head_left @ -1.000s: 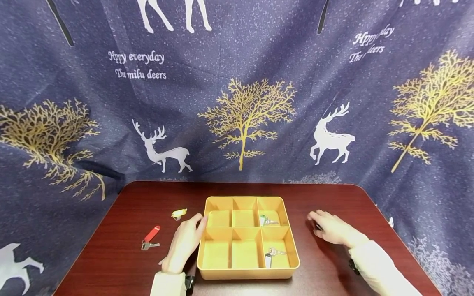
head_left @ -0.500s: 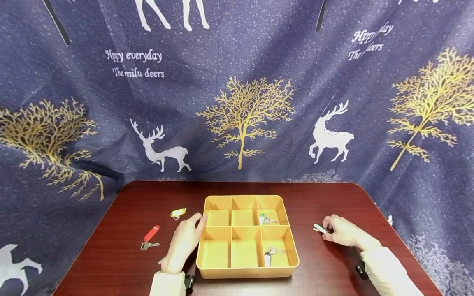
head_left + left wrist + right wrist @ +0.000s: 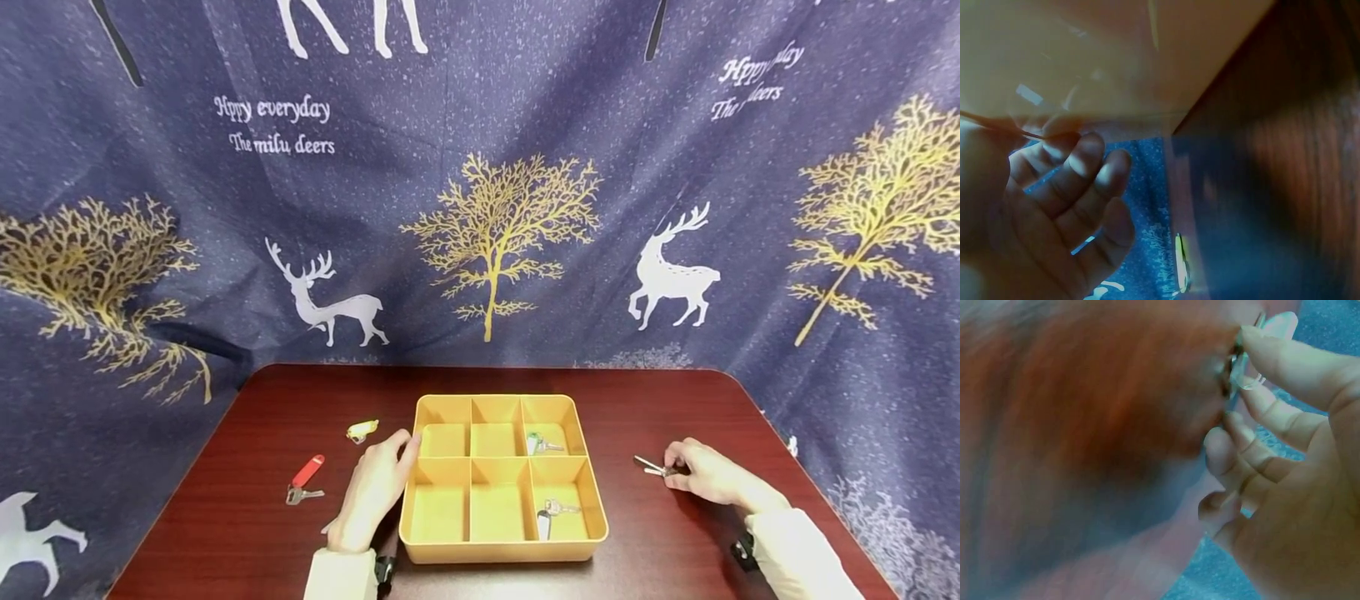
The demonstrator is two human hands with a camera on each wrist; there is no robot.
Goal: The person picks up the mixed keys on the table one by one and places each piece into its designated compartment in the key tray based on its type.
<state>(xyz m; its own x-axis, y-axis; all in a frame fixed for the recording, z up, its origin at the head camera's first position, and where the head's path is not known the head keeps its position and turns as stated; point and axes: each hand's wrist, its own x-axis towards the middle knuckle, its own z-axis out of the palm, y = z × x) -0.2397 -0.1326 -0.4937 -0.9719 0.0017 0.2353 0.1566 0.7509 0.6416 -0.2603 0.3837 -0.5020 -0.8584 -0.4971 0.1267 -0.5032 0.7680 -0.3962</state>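
My right hand [image 3: 705, 471] pinches a key with a pale tag [image 3: 1280, 326] between thumb and fingertips, low over the table right of the box. In the right wrist view the tag sticks out past the thumb, and the fingers partly hide the key. My left hand [image 3: 378, 483] holds the left rim of a yellow six-compartment box [image 3: 502, 553], its other fingers bent along the outer wall. A key with a green-edged tag [image 3: 542, 444] lies in the back right compartment. The front right one holds a key with a black-and-white tag [image 3: 544, 523].
Left of the box, a key with a red tag [image 3: 307, 472] and a yellow-tagged key [image 3: 363, 431] lie on the dark red table [image 3: 315, 392]. Behind the table hangs a blue cloth [image 3: 420, 125] printed with deer and trees.
My right hand has moved a little to the right, and the tagged key, mostly covered at first, now shows beyond its fingertips at a different angle. My left hand has stayed at the box.
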